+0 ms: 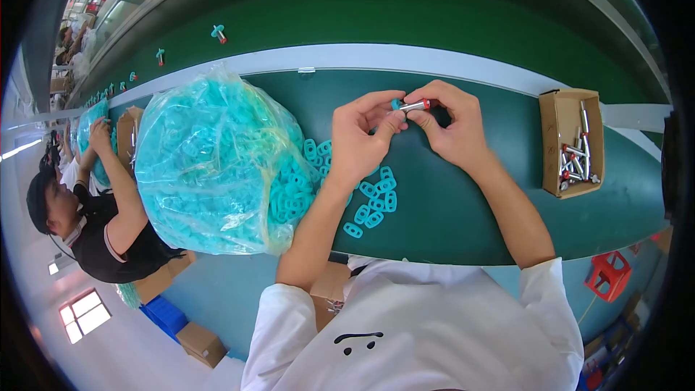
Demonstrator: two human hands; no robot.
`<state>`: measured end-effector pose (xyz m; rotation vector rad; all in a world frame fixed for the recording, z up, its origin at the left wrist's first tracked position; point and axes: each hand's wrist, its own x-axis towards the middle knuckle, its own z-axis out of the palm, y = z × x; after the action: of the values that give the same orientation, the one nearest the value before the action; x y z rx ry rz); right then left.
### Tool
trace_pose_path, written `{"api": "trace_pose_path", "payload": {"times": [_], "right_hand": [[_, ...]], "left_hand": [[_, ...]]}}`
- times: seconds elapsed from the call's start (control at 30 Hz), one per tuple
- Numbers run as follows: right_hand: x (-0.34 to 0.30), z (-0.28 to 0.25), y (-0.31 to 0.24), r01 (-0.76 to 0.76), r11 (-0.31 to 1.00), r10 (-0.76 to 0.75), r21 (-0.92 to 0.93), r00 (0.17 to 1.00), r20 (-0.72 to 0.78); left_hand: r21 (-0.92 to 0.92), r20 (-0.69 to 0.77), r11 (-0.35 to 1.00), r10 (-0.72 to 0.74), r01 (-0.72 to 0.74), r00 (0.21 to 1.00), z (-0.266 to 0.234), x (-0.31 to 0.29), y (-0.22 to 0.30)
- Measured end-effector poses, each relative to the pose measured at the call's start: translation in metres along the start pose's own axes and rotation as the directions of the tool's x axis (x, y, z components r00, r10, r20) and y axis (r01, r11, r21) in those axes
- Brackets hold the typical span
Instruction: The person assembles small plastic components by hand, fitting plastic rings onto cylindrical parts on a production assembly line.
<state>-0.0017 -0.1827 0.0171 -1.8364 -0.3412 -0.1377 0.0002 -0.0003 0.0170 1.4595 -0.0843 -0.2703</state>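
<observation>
- White sleeves fill the lower edge at six o'clock, nearest the camera, and both bare forearms run up from them toward the middle of the view.
- Left hand and right hand meet just above centre, toward twelve o'clock, over the dark green bench.
- Between them sits a small metal tube with a red end, pinched by the fingertips of both hands; a teal plastic piece sits at its left end under the left thumb. Both grips are closed on this pair, though how far the teal piece is seated is too small to tell.
- Judging by size, the tube is light, stiff and smooth, so likely slippery; holding it along the barrel with thumb and forefinger looks safest.
- Its teal mate appears soft and bendy, best taken by its rim.
- Loose teal rings lie on the bench toward seven o'clock of the hands, spilling from a large clear bag of the same parts at nine o'clock.
- At three o'clock a cardboard tray holds more metal tubes.
- Another person works at the far left.
</observation>
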Motion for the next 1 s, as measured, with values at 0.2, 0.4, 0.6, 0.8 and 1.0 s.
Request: {"api": "trace_pose_path", "payload": {"times": [0.2, 0.4, 0.6, 0.8, 1.0], "right_hand": [[0.017, -0.004, 0.003, -0.259, 0.965, 0.259, 0.030, 0.943, -0.209], [0.068, -0.062, 0.062, -0.107, 0.773, -0.243, -0.625, 0.861, -0.447], [-0.008, -0.067, 0.007, -0.127, 0.734, -0.238, -0.667, 0.872, -0.428], [-0.066, -0.159, -0.035, -0.357, 0.480, -0.206, -0.801, 0.842, -0.499], [-0.063, -0.174, -0.013, -0.412, 0.557, 0.265, -0.721, 0.911, -0.316]], "left_hand": [[-0.011, -0.222, 0.990, 0.138, -0.144, 0.965, 0.009, 0.001, 0.006], [0.703, 0.130, 0.641, 0.311, -0.309, 0.942, -0.003, -0.015, 0.042], [0.771, 0.436, 0.479, 0.085, -0.420, 0.896, -0.010, -0.032, 0.058], [0.704, 0.515, 0.560, 0.020, -0.436, 0.857, -0.011, -0.025, 0.048], [0.607, 0.559, 0.621, 0.112, -0.497, 0.822, -0.027, -0.025, 0.036]]}}
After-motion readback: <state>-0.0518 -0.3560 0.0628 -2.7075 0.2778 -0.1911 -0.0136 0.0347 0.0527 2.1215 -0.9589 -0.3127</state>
